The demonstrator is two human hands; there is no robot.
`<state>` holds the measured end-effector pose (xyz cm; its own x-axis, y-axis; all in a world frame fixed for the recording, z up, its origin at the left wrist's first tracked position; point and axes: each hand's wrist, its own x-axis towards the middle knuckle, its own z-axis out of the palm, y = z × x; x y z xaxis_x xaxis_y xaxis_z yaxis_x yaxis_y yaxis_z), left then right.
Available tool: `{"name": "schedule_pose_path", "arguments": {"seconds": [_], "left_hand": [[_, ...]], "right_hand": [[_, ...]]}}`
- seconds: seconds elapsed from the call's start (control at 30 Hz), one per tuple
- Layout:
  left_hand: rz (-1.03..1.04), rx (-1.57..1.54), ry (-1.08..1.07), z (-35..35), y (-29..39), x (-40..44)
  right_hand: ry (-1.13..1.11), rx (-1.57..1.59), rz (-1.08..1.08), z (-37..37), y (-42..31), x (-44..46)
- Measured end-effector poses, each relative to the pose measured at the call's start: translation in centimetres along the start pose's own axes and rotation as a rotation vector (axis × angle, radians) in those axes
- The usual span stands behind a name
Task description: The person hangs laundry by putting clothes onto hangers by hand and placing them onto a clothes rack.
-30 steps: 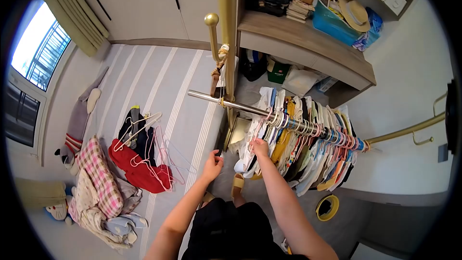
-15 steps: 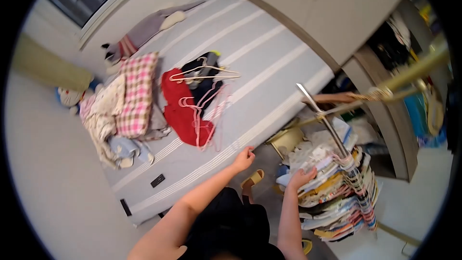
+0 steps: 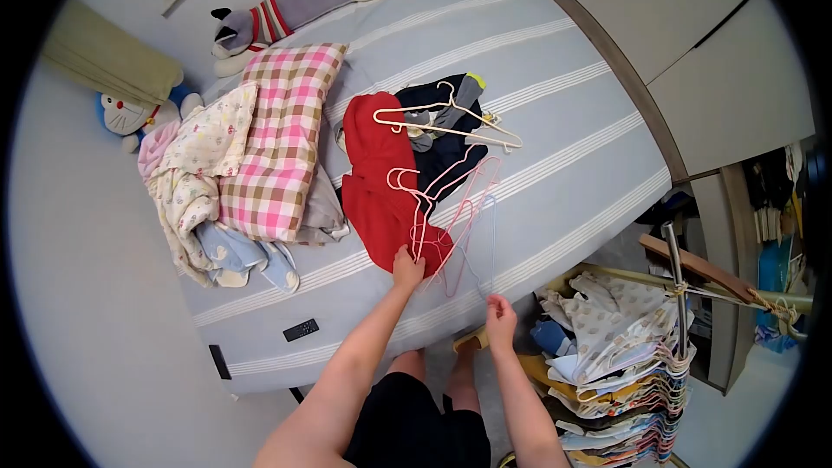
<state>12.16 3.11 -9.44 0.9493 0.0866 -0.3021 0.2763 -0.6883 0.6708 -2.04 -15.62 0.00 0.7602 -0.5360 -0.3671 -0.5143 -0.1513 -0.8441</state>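
On the bed, a red garment (image 3: 378, 156) lies partly over a dark navy garment (image 3: 451, 143). Several hangers rest on top: a cream hanger (image 3: 446, 110), pink clothes hangers (image 3: 422, 198) and a pale blue clothes hanger (image 3: 494, 234). My left hand (image 3: 409, 269) is closed at the lower end of a pink hanger, against the red cloth; its fingertips partly hide the contact. By the bed's near edge, my right hand (image 3: 501, 322) is pinched at the lower corner of the pale blue hanger.
At right, a metal rail (image 3: 676, 295) carries several densely packed clothes on hangers (image 3: 620, 390). A checked pillow (image 3: 282, 139), crumpled bedding (image 3: 186, 182) and plush toys (image 3: 303, 13) lie on the bed's left and far sides. A black remote (image 3: 301, 330) lies nearer.
The view has shifted toward the bed. My left hand has reached forward onto the red garment and hangers. My right hand has moved from beside the hanging clothes to the pale blue hanger.
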Motion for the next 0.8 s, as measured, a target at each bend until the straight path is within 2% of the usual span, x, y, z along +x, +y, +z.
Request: {"name": "schedule_pose_path", "arguments": {"seconds": [0.07, 0.17, 0.27, 0.37, 0.43, 0.53, 0.57, 0.67, 0.8], "left_hand": [[-0.05, -0.004, -0.129, 1.0, -0.4, 2.0], [-0.065, 0.01, -0.163, 2.4, 0.1, 3.4], [-0.099, -0.382, -0.443, 3.8, 0.7, 3.9], [0.033, -0.651, -0.587, 5.0, 3.5, 3.8], [0.018, -0.737, -0.708, 4.2, 7.5, 3.1], [0.078, -0.881, -0.922, 4.1, 11.6, 3.3], [0.111, -0.93, -1.002, 4.2, 12.6, 3.3], [0.164, -0.852, -0.938, 2.9, 16.2, 2.4], [0.072, -0.89, -0.699, 1.5, 17.9, 1.6]], "right_hand": [[-0.07, 0.079, 0.032, 2.2, 0.3, -0.2], [-0.108, 0.11, 0.081, 4.1, 1.0, -0.3], [-0.112, 0.074, 0.108, 4.9, 1.2, 0.3], [-0.09, 0.045, 0.089, 5.1, -0.2, 1.8], [-0.05, 0.076, 0.022, 4.9, -1.9, 2.3], [0.12, -0.143, -0.135, 4.4, -0.9, 4.1], [0.1, -0.022, -0.087, 3.9, -0.4, 4.5], [0.007, 0.358, 0.114, 2.0, -2.3, 5.8], [0.103, 0.233, 0.188, 0.4, -1.9, 7.9]]}}
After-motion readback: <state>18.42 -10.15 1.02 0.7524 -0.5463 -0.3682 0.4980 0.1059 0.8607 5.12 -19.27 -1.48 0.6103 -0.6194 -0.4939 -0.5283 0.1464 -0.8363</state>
